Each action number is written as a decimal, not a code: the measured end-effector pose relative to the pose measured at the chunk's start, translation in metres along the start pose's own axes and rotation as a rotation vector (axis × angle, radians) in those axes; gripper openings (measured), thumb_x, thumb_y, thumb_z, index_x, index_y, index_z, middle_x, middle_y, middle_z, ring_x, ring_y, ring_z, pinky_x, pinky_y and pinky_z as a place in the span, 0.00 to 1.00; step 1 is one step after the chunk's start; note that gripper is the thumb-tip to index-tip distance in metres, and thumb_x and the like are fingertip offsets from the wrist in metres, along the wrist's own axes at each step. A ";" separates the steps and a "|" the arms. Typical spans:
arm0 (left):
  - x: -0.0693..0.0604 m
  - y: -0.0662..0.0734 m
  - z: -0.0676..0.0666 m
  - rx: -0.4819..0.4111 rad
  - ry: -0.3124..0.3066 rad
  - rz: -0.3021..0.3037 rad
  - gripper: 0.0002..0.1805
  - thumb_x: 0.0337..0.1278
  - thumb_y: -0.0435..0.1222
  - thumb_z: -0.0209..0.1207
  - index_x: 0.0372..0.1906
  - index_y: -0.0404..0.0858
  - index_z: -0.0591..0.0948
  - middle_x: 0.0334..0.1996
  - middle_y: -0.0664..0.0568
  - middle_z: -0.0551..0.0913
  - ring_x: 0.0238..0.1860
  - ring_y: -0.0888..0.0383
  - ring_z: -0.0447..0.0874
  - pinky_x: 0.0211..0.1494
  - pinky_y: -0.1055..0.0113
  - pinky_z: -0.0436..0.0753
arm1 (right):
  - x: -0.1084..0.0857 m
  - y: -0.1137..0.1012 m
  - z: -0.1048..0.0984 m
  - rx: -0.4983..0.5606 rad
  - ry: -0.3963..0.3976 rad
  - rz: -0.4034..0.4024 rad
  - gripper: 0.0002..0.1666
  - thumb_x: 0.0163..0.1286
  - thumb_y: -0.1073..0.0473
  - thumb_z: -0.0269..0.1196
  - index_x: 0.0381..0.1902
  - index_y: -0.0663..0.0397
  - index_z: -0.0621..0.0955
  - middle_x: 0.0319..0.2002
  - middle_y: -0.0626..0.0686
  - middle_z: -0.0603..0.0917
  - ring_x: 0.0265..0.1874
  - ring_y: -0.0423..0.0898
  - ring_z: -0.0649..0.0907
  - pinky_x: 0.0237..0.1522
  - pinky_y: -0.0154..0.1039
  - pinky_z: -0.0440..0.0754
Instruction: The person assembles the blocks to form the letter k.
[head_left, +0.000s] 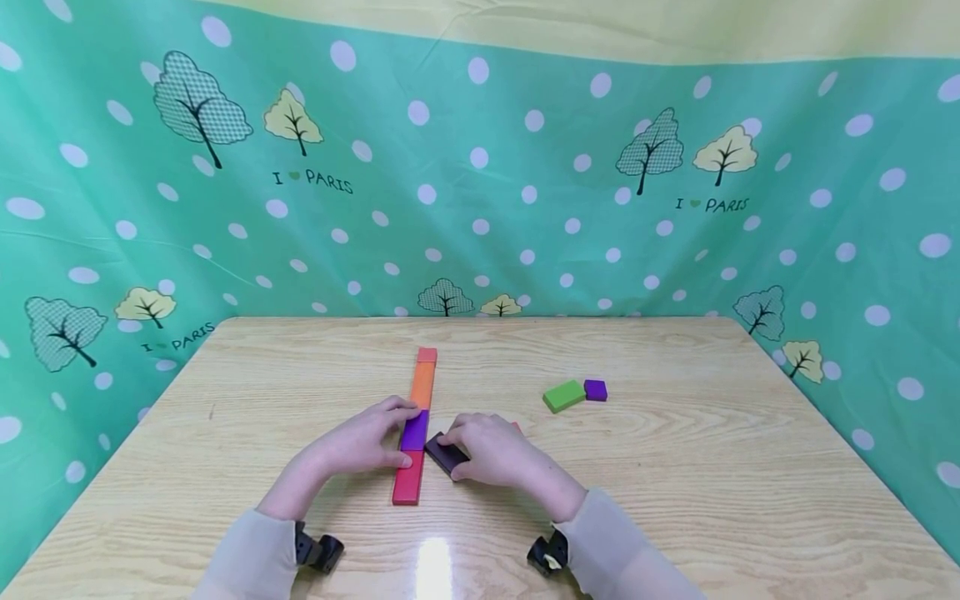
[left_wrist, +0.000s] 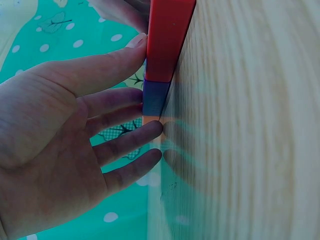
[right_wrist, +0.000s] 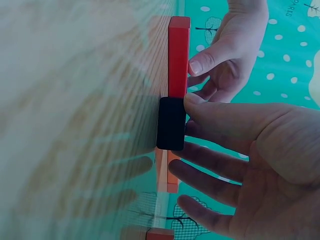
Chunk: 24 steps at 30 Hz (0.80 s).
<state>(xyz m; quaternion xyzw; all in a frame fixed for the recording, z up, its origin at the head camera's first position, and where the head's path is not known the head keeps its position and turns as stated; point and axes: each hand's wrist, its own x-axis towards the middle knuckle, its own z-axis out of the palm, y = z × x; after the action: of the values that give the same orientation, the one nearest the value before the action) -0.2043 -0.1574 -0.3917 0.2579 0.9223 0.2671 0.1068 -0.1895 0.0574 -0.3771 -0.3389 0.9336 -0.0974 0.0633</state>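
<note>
Grey sleeves (head_left: 251,558) nearest the cam, w/ a black wrist unit (head_left: 318,552) on each arm. L to R: L hand (head_left: 363,437) fairly wide, fingers relaxed; thumb touches red block (head_left: 407,483), index by purple block (head_left: 415,431). Both sit in a row running away from the person: red nearest, then purple, orange block (head_left: 422,385), small pinkish-red block (head_left: 427,356) at far end. R hand (head_left: 491,450) pinches black block (head_left: 446,456), which is angled just R of row by the purple/red join; can't tell if its corner touches. Red bit (head_left: 516,427) peeks out behind R hand. Further R: green block (head_left: 564,397), purple square (head_left: 596,390) just beside.

L-wrist view shows what head view hides: lower fingers fanned, tips near the wood. R-wrist view: black block's rounded corners, other R fingers spread off it.

Row stops short of worktop's (head_left: 675,500) far edge, where dotted curtain (head_left: 480,192) hangs. Broad wood b/w row & L edge; likewise b/w R hand & R edge.
</note>
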 end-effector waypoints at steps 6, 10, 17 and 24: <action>0.000 0.000 0.001 -0.013 0.000 -0.015 0.35 0.45 0.40 0.66 0.60 0.32 0.69 0.59 0.49 0.68 0.60 0.49 0.67 0.62 0.53 0.69 | -0.001 0.000 -0.001 0.004 -0.005 -0.001 0.26 0.53 0.50 0.68 0.52 0.45 0.80 0.47 0.46 0.80 0.46 0.42 0.78 0.47 0.37 0.76; 0.000 0.000 0.001 -0.013 0.001 -0.005 0.35 0.45 0.40 0.66 0.60 0.32 0.69 0.59 0.48 0.68 0.60 0.48 0.67 0.61 0.53 0.69 | -0.002 0.000 -0.002 0.028 -0.008 0.009 0.25 0.54 0.51 0.68 0.51 0.46 0.80 0.48 0.46 0.80 0.47 0.42 0.78 0.47 0.37 0.76; 0.000 -0.001 0.000 0.000 0.007 0.020 0.34 0.45 0.39 0.66 0.59 0.31 0.70 0.58 0.48 0.69 0.58 0.49 0.68 0.61 0.53 0.70 | -0.001 0.002 -0.002 0.049 -0.001 0.011 0.24 0.54 0.52 0.67 0.51 0.45 0.80 0.47 0.45 0.80 0.47 0.42 0.78 0.48 0.38 0.76; 0.000 -0.001 0.000 -0.001 0.006 0.014 0.34 0.45 0.40 0.66 0.59 0.31 0.70 0.58 0.48 0.69 0.60 0.48 0.67 0.61 0.52 0.69 | -0.001 0.002 -0.001 0.063 -0.006 0.020 0.24 0.54 0.53 0.68 0.51 0.45 0.80 0.47 0.45 0.80 0.47 0.41 0.78 0.49 0.38 0.75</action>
<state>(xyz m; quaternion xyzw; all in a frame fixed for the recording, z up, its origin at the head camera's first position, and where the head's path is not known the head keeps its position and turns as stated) -0.2043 -0.1582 -0.3921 0.2638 0.9207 0.2688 0.1023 -0.1904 0.0597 -0.3767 -0.3275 0.9333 -0.1248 0.0777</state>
